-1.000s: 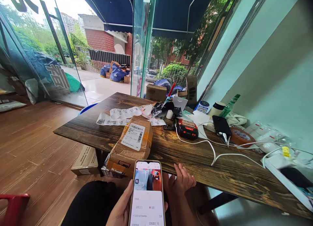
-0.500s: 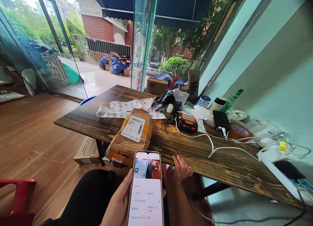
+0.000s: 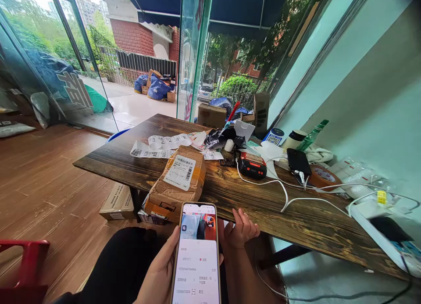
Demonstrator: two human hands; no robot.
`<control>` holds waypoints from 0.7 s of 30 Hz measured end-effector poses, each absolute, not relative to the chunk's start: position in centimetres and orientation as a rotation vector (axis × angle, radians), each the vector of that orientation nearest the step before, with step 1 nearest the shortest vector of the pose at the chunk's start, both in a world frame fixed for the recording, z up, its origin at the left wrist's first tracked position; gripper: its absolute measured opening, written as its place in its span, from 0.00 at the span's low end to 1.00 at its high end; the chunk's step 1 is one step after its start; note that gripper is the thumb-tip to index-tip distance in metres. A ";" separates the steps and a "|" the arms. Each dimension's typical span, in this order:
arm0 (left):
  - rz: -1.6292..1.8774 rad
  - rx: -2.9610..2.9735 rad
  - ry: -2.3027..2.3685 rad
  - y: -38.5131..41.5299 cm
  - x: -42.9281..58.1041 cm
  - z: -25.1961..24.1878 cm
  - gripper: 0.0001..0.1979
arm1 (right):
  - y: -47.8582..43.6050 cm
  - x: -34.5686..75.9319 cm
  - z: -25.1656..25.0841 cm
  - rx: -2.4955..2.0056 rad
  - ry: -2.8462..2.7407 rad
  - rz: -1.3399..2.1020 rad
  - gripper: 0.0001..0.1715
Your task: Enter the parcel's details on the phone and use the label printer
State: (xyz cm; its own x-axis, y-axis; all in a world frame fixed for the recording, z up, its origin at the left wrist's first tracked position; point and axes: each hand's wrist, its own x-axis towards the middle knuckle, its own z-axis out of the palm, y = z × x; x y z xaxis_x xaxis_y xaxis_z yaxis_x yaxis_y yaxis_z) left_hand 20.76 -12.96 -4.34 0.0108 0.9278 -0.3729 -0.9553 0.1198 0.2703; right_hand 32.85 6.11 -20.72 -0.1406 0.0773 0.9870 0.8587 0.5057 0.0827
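Observation:
My left hand (image 3: 159,264) is wrapped round a smartphone (image 3: 197,251), held upright, its lit screen facing me. On the screen are a photo at the top and lines of text below. My right hand (image 3: 242,229) rests at the table's front edge, fingers laid loosely over it and holding nothing; its thumb is mostly hidden. Just behind the phone a taped cardboard box (image 3: 164,187) with a white shipping label (image 3: 180,172) lies at the table edge, partly overhanging. Strips of printed number labels (image 3: 169,141) curl behind the box.
On the wooden table (image 3: 217,190) sit a black-and-red portable printer (image 3: 252,164) with a white cable, scissors (image 3: 226,162), a black phone (image 3: 298,162), tape (image 3: 324,177), a green bottle (image 3: 314,135) and a power strip (image 3: 378,238). A red stool (image 3: 24,266) stands left. Another box (image 3: 119,203) lies below.
The view has shifted very slightly. Both hands, the smartphone and the box stay where they were.

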 end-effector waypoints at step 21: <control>1.477 -0.061 0.544 -12.9 20.7 -4.7 0.18 | 6.0 32.6 -21.1 -0.873 -1.586 -0.744 0.28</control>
State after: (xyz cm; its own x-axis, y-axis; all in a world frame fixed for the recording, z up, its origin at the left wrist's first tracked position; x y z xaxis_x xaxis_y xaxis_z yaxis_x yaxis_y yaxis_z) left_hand 20.65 -12.86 -4.70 -0.0024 0.9242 -0.3819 -0.9511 0.1159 0.2864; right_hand 32.59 5.98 -21.15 -0.1030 0.1456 0.9840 0.8495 0.5275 0.0108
